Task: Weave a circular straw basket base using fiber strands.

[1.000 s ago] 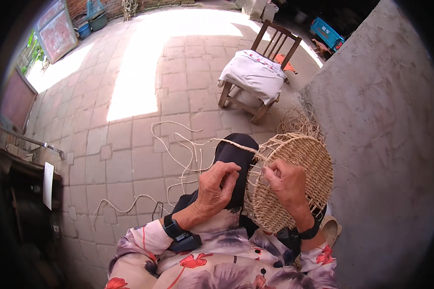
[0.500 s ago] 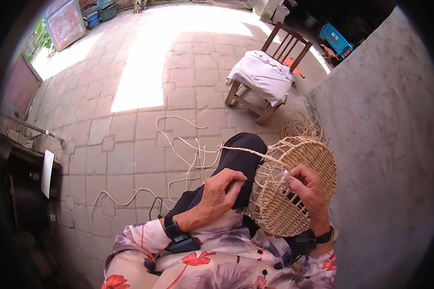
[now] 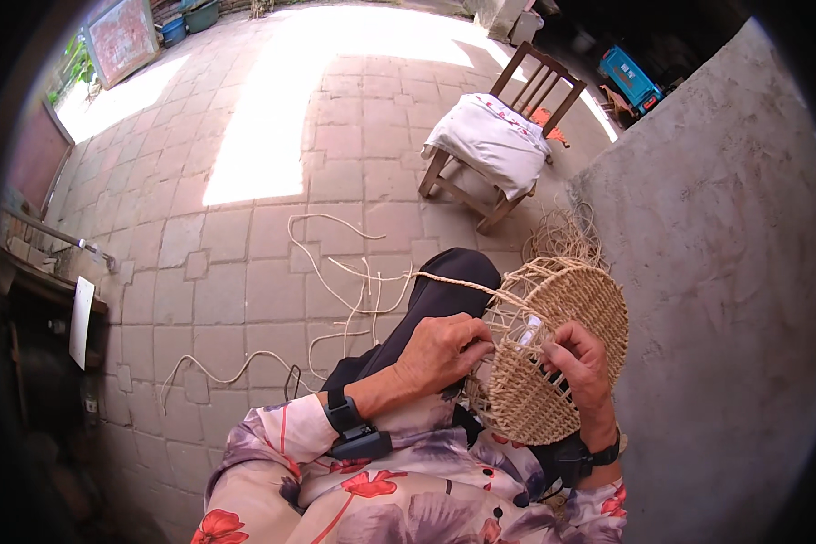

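A round woven basket of straw-coloured cord leans on my lap at the right, partly open-meshed on its left side. My right hand is closed in a pinch against the basket's front weave; the fingertips hide what is between them. At the basket's left edge, my left hand is also pinched shut, and what it holds is too small to make out. A small white piece shows between the hands, within the mesh. From the basket a twisted cord runs left across my dark-trousered knee.
Loose cord ends trail over the paving tiles on the left. A tangled cord bundle lies behind the basket, by the grey wall. Ahead stands a wooden chair with a white cloth on its seat.
My left hand has moved right, from above my thigh to the basket's edge. The right hand stays at the weave, shifted slightly downward, and more of the white piece shows.
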### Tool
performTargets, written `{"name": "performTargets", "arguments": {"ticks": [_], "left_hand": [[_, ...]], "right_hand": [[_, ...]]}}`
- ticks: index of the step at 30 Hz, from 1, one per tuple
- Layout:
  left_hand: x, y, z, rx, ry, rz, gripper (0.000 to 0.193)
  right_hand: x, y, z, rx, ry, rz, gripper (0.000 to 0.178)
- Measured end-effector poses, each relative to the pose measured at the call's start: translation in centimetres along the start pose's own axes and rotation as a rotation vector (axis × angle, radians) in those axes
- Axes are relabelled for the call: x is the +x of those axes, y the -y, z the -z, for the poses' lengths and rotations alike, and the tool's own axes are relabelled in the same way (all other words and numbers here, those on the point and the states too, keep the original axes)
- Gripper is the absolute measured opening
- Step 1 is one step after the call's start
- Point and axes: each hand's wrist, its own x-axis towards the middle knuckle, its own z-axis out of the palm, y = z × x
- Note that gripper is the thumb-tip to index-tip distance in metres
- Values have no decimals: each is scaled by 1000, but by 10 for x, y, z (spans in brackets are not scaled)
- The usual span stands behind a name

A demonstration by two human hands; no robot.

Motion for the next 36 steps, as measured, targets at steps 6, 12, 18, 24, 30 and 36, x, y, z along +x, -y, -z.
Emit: {"name": "performTargets", "arguments": {"ticks": [6, 12, 18, 24, 30, 36], "left_hand": [[-1, -8, 15, -175, 16, 241, 12], [-17, -29, 3, -208, 225, 257, 25], [-17, -33, -12, -334, 206, 402, 24], [-1, -35, 4, -289, 193, 406, 21], [42, -55, 30, -54, 199, -138, 19], [36, -76, 17, -75, 230, -258, 17]], "right_hand": [[-2, -17, 5, 139, -61, -20, 13], [-2, -23, 11, 149, -40, -14, 15], [60, 18, 23, -713, -368, 671, 17], [70, 37, 29, -971, -224, 759, 20], [10, 20, 50, -855, -586, 733, 34], [-29, -1, 49, -720, -790, 669, 39]]}}
